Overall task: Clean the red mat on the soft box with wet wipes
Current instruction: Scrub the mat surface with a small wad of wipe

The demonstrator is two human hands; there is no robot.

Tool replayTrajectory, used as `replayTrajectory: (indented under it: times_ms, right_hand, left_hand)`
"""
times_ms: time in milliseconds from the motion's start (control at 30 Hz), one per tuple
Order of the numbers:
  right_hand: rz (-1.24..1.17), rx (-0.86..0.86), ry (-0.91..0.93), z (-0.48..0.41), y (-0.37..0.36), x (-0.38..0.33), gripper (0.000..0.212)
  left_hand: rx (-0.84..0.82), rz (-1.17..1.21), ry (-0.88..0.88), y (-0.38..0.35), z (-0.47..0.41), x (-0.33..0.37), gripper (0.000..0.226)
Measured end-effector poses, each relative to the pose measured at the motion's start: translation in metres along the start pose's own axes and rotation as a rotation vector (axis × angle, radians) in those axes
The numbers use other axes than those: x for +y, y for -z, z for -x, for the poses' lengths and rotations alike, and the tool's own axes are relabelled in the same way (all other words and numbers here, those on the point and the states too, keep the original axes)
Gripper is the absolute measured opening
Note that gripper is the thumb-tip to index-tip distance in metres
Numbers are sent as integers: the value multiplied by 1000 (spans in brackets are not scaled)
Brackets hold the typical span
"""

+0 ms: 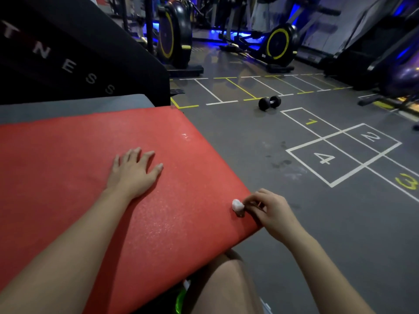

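A red mat [68, 168] covers the top of a box, filling the left and middle of the view. My left hand [133, 171] lies flat on the mat with its fingers spread. At the mat's right edge, my right hand [269, 211] pinches a small bunched-up white wet wipe [237, 206] against the red surface. A patch of the mat in front of the wipe glistens. A few tiny white specks [185, 135] sit near the mat's far right edge.
A grey pad [74, 105] and a black padded block with white letters [68, 55] lie behind the mat. On the grey floor lie a black dumbbell [269, 102] and painted hopscotch squares [340, 152]. Exercise bikes [174, 35] stand at the back. My knee [226, 286] is below the mat.
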State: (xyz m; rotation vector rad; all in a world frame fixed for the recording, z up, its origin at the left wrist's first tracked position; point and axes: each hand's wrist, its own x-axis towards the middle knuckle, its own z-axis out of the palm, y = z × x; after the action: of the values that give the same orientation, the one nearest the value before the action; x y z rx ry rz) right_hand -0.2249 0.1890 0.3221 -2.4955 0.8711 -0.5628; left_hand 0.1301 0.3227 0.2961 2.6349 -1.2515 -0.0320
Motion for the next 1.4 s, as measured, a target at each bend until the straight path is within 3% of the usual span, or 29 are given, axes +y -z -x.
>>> replayTrajectory:
  times_ms: [200,433,500,633,933,1200,1400]
  right_hand:
    - [23,57,14,-90,-38,-9,9]
    - [0,-136,91,-111,-24,-3,8]
    - [8,-121,110,-116,-29,0,12]
    - [7,-34,147,-156,-56,-13,10]
    - [-46,-91,219,-166,-56,-8,5]
    - [-44,-13,212,-237,-92,-33,12]
    - [54,-149,278,-248,-83,-29,6]
  left_hand:
    - [7,7,9,-5,-2,-1,67]
    - [-101,-53,-27,6,-7,-1,70]
    - [-114,-121,-62,10,-16,-2,73]
    - [-46,-232,-143,13,-23,-5,90]
    - [54,-88,-154,1,-25,-10,80]
    - [-70,-105,-121,3,-27,-7,97]
    - [-148,-114,-186,23,-43,-19,97]
